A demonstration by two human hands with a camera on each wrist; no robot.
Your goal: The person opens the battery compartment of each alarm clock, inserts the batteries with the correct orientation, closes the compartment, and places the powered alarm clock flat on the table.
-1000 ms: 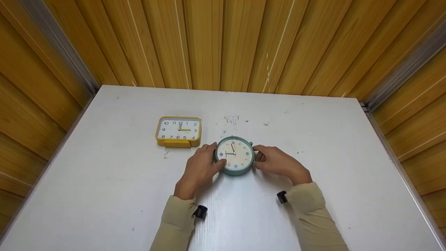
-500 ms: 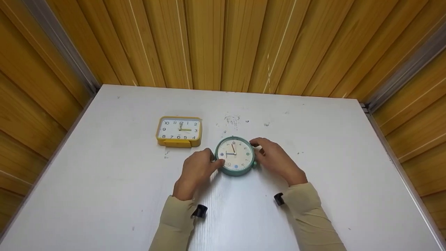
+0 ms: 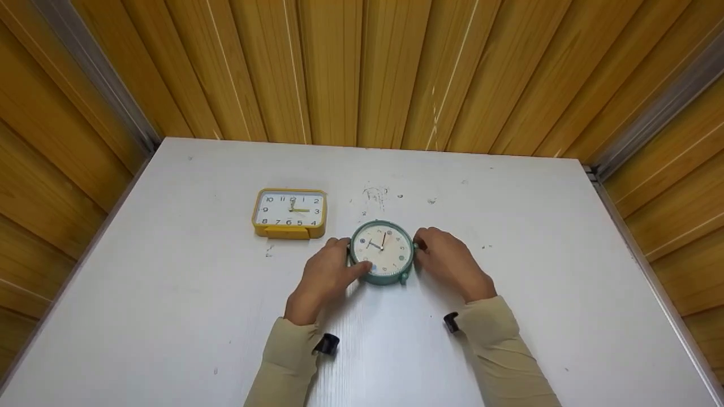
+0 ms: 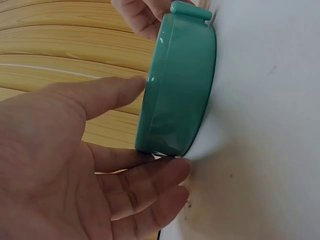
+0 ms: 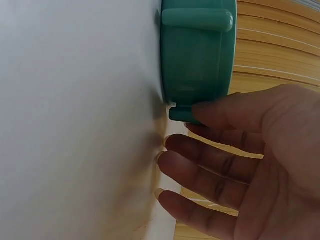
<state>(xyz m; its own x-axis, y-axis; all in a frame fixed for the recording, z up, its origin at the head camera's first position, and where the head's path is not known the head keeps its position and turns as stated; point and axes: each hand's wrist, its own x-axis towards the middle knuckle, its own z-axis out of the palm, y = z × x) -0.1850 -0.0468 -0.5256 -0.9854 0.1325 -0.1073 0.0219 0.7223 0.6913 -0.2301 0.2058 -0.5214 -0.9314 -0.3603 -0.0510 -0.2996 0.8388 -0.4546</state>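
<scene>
A round green clock with a cream face lies face up on the white table, seen from its side in both wrist views. My left hand holds its left side, with the thumb at the face's lower left edge and the fingers against the rim. At the right side my right hand pinches a small green peg on the rim between thumb and index finger. Its other fingers are spread apart beside the clock. Another peg sticks out at the lower right of the rim.
A yellow rectangular clock lies face up to the left and farther back. Dark scuff marks show on the white table. Wood-patterned walls close off the back and both sides.
The green clock has turned clockwise in place, its peg travelling from upper right to lower right. My right hand has shifted along the rim; the yellow clock has stayed put.
</scene>
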